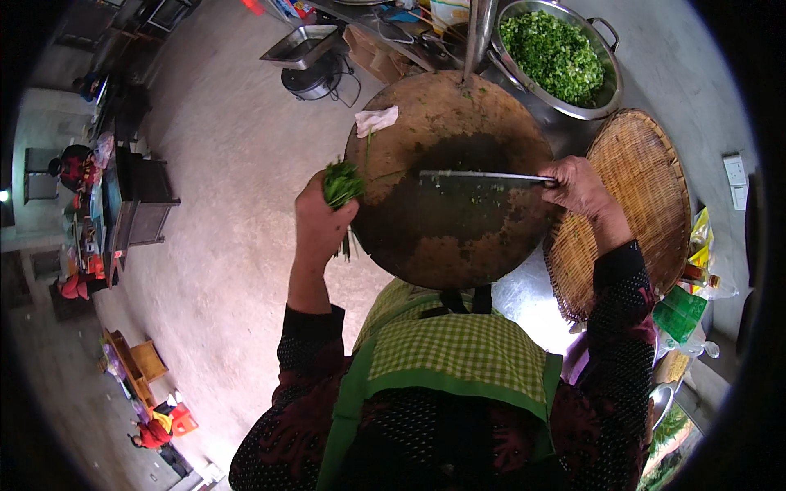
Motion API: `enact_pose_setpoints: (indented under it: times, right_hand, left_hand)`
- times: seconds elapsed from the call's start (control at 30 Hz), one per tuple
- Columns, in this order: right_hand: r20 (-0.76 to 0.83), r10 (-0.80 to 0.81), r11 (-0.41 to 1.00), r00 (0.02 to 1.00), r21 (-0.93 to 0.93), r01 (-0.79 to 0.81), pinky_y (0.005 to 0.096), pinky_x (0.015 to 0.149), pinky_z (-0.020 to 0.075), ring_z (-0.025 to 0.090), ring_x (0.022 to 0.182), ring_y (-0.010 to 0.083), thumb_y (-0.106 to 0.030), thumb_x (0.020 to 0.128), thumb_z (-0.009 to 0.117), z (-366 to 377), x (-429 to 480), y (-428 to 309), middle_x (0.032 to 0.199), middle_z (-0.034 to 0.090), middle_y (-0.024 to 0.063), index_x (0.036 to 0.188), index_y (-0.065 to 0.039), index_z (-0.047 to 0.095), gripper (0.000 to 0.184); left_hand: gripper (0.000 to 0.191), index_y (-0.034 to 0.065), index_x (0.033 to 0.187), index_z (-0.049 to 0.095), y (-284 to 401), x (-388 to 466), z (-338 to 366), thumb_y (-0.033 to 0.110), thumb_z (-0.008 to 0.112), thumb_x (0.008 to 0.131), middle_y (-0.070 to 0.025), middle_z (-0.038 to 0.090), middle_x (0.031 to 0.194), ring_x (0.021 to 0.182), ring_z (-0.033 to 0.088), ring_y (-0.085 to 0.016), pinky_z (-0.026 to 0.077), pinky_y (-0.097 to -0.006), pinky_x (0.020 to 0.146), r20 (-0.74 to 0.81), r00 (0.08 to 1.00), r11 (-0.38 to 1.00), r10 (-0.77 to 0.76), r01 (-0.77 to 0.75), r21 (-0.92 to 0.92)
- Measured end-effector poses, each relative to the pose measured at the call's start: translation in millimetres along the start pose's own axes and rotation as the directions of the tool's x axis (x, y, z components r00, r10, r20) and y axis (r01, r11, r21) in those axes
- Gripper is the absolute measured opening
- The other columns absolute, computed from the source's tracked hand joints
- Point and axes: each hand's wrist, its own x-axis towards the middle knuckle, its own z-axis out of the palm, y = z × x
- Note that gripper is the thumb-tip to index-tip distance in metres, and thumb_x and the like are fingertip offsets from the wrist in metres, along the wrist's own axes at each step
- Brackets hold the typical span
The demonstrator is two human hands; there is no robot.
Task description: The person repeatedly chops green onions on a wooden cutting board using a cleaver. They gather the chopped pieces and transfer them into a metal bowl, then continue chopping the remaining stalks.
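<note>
A round wooden chopping block (pixel 454 245) stands before me, dark and wet in its middle, with small green scraps on it. Off its left edge, my left hand (pixel 323 215) grips a bunch of green herbs or scallions (pixel 342 183), stems hanging below the fist. My right hand (pixel 574 184) holds a knife (pixel 485 175) by its handle at the block's right side; the blade is seen edge-on above the dark patch. A crumpled whitish cloth or paper (pixel 376 119) lies at the upper left of the block, with a thin green stalk beside it.
A steel basin (pixel 614 92) of chopped greens stands at the upper right. Woven bamboo trays (pixel 645 172) lie right of the block. Beyond the block's upper left are a metal pan (pixel 301 48) and an electric cooker (pixel 312 80). Several people are far off at left, near a dark table (pixel 144 199).
</note>
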Motion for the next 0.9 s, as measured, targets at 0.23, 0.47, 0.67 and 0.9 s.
enact_pose_setpoints:
  times: [0.23,0.47,0.67,0.9]
  right_hand:
    - [-0.193,0.260,0.944,0.946,0.255,-0.208,0.0382,0.058,0.0460,0.054,0.059,0.0300,-0.011,0.077,0.071,19,-26,-28,0.064,0.052,0.0139,0.084,-0.004,0.061,0.014]
    - [-0.199,0.560,0.726,0.805,0.585,-0.360,0.0314,0.061,0.0488,0.056,0.059,0.0162,-0.018,0.086,0.072,83,-53,-74,0.066,0.057,0.0088,0.098,-0.004,0.067,0.019]
    - [-0.242,0.597,0.692,0.765,0.638,-0.338,0.0354,0.067,0.0526,0.068,0.071,0.0267,-0.022,0.089,0.069,110,-59,-95,0.074,0.066,0.0144,0.108,-0.006,0.064,0.026]
    - [-0.249,0.581,0.744,0.775,0.547,-0.382,0.0436,0.071,0.0537,0.068,0.079,0.0389,-0.022,0.089,0.066,108,-57,-103,0.082,0.068,0.0211,0.116,-0.003,0.058,0.034]
  left_hand:
    - [0.029,-0.0002,0.096,0.057,-21,31,49,0.014,0.071,0.075,-0.0207,0.063,0.091,0.084,0.062,-0.042,0.051,-0.0477,0.074,-0.067,0.997,0.970,0.035,-0.017,0.244]
    - [0.059,0.0042,0.116,0.050,-23,39,92,0.021,0.082,0.070,-0.0156,0.053,0.124,0.112,0.054,-0.036,0.049,-0.0458,0.090,0.025,0.999,0.794,-0.024,0.003,0.608]
    - [0.069,0.0035,0.127,0.047,-10,17,101,0.020,0.082,0.070,-0.0156,0.052,0.125,0.116,0.050,-0.034,0.043,-0.0468,0.096,0.042,0.997,0.789,0.064,-0.076,0.610]
    - [0.081,-0.0010,0.138,0.040,11,0,104,0.020,0.081,0.071,-0.0159,0.051,0.120,0.113,0.051,-0.035,0.044,-0.0462,0.093,0.170,0.985,0.805,-0.016,-0.088,0.586]
